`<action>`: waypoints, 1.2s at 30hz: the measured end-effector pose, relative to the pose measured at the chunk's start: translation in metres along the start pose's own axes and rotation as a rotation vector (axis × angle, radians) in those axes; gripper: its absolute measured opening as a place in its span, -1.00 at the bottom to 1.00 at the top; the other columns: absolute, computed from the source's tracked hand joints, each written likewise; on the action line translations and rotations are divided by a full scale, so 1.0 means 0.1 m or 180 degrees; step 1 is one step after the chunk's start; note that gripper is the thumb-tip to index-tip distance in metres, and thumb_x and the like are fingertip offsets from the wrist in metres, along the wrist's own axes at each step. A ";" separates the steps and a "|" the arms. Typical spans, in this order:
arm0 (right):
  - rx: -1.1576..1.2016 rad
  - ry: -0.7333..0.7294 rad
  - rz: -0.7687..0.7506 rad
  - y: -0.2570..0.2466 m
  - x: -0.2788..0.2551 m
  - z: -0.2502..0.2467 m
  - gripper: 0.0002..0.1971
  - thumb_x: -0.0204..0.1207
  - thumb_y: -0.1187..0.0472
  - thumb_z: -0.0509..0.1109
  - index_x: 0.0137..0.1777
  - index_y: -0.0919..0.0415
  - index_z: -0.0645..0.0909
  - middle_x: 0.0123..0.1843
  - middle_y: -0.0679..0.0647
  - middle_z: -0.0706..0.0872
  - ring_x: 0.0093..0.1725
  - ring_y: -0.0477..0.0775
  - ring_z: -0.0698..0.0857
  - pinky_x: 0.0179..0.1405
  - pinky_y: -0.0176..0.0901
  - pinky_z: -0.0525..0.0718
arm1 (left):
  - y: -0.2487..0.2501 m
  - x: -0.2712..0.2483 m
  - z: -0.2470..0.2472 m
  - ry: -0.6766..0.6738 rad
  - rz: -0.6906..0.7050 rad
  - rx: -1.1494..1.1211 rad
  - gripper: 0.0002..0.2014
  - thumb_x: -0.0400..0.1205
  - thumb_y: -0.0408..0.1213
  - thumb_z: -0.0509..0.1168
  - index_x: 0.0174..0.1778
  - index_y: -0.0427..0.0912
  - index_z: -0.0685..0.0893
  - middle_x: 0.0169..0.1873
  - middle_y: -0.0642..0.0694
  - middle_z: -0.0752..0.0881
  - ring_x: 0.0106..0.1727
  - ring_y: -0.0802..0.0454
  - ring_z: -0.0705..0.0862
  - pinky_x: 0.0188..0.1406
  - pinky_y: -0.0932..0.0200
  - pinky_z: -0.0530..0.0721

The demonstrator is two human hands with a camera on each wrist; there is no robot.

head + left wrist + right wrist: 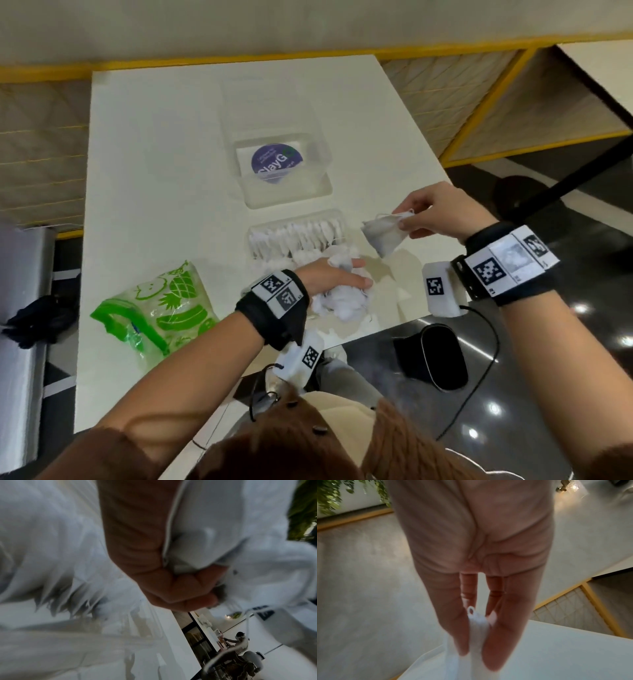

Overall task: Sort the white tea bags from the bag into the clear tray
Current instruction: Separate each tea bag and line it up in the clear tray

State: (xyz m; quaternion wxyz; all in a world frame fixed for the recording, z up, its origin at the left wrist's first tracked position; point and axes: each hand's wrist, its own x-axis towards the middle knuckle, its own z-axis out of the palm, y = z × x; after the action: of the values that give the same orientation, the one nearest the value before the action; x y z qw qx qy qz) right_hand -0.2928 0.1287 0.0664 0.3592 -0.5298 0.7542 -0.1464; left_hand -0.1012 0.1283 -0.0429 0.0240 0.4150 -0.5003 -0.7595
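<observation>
1 tea bag (383, 234) pinched in right hand (442, 212); left hand (329, 277) clutching tea-bag pile (342, 301); 1 clear tray (298, 233), 1 green-printed bag (161, 308).

The counter (154, 154) at frame centre looks smooth and matt white. The clear tray (298, 233) is glossy transparent plastic, its tea bags (383, 236) thin gauzy paper. At lower left, the green-printed bag (161, 308) is crinkled, shiny plastic film.
</observation>
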 end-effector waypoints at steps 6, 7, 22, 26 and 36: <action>0.0052 0.0057 0.0133 0.16 0.07 0.16 -0.86 0.41 0.47 0.41 -0.10 0.28 0.72 -0.31 0.09 0.67 -0.34 -0.04 0.66 -0.31 -0.36 0.72 | 0.00 0.28 0.11 -0.0072 -0.0208 -0.0481 -0.33 0.23 -0.03 0.56 0.28 0.20 0.53 0.22 -0.08 0.71 0.23 -0.01 0.67 0.23 0.03 0.63; 0.0069 0.0051 0.0144 0.18 0.08 0.17 -0.85 0.41 0.47 0.40 -0.10 0.29 0.71 -0.31 0.10 0.66 -0.33 -0.03 0.66 -0.28 -0.33 0.73 | -0.01 0.31 0.11 -0.0049 -0.0191 -0.0631 -0.34 0.32 -0.08 0.54 0.36 0.12 0.49 0.16 -0.08 0.72 0.14 0.00 0.69 0.09 0.13 0.67; 0.0006 -0.0795 0.0142 0.03 0.11 0.38 -0.90 0.41 0.41 0.44 -0.07 0.34 0.67 -0.36 0.05 0.66 -0.45 -0.08 0.73 -0.20 -0.25 0.78 | -0.13 -0.01 -0.05 -0.0119 0.0263 -0.1063 -0.87 0.53 -0.26 0.40 -0.11 -0.25 0.66 -0.30 -0.13 0.73 -0.39 0.09 0.70 -0.42 0.32 0.64; -0.0451 -0.1016 0.0222 -0.09 0.15 0.56 -0.92 0.41 0.41 0.43 -0.25 0.30 0.58 -0.35 0.12 0.68 -0.42 -0.01 0.75 -0.23 -0.20 0.74 | -0.16 -0.06 -0.08 -0.0124 0.0355 -0.1076 -0.87 0.58 -0.24 0.38 -0.09 -0.24 0.64 -0.27 -0.20 0.67 -0.46 0.10 0.67 -0.49 0.35 0.60; -0.0357 -0.0797 0.0391 0.01 0.00 0.39 -0.96 0.42 0.40 0.42 -0.14 0.37 0.64 -0.33 0.15 0.70 -0.44 -0.04 0.73 -0.41 -0.38 0.69 | -0.05 0.14 0.08 0.1149 0.0026 -0.0959 -0.78 0.51 -0.24 0.45 0.02 -0.09 0.62 0.00 -0.15 0.73 0.11 -0.07 0.69 0.24 0.06 0.60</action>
State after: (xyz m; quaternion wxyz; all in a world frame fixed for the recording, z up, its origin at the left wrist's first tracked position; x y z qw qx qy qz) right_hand -0.2666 0.1356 0.0383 0.4286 -0.5160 0.7415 -0.0146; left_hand -0.1134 0.1307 -0.0541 0.1778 0.5338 -0.3706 -0.7390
